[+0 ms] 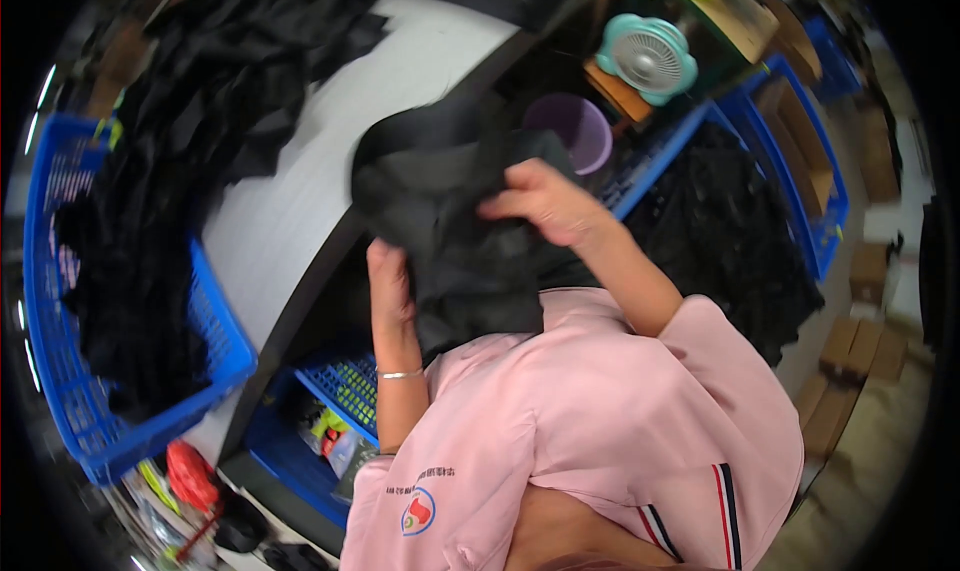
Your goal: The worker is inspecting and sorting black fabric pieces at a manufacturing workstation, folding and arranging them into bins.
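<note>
Left hand (392,281): closed on the left edge of the black cloth (460,271), thumb up, fingers partly hidden
Right hand (545,203): fingers bent, gripping the cloth's right side
Cloth: between both hands, just before the pink shirt (620,401)
White table (285,156): beyond, dark fabric (240,71) across it
Blue basket (170,423): far left, dark fabric inside
Turquoise fan (648,59): upper right
</note>
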Available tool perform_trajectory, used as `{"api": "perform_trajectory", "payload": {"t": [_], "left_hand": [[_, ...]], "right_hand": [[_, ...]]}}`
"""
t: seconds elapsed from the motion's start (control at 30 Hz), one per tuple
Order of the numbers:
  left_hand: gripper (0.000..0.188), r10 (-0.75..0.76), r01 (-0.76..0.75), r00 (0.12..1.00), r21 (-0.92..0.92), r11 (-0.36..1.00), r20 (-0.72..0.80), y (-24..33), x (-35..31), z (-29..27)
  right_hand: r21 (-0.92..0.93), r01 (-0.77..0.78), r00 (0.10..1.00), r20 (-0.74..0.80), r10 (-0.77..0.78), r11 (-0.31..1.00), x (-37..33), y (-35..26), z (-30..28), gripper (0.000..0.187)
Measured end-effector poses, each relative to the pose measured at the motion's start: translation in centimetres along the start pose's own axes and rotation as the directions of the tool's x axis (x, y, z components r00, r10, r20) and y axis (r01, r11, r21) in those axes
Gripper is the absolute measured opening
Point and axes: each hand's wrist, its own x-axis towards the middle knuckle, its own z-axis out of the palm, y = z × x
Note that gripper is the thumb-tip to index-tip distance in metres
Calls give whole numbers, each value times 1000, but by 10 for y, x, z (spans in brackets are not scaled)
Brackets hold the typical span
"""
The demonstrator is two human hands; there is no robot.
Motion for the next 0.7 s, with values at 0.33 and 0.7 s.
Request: {"api": "perform_trajectory", "payload": {"t": [0.33, 0.7], "left_hand": [[29, -208, 186, 977, 297, 937, 44, -23, -17, 59], [43, -297, 300, 952, 392, 870, -70, -39, -11, 49]], "right_hand": [[-826, 232, 656, -257, -710, 513, -25, 53, -43, 24], [-480, -51, 152, -871, -468, 876, -224, 29, -264, 42]]}}
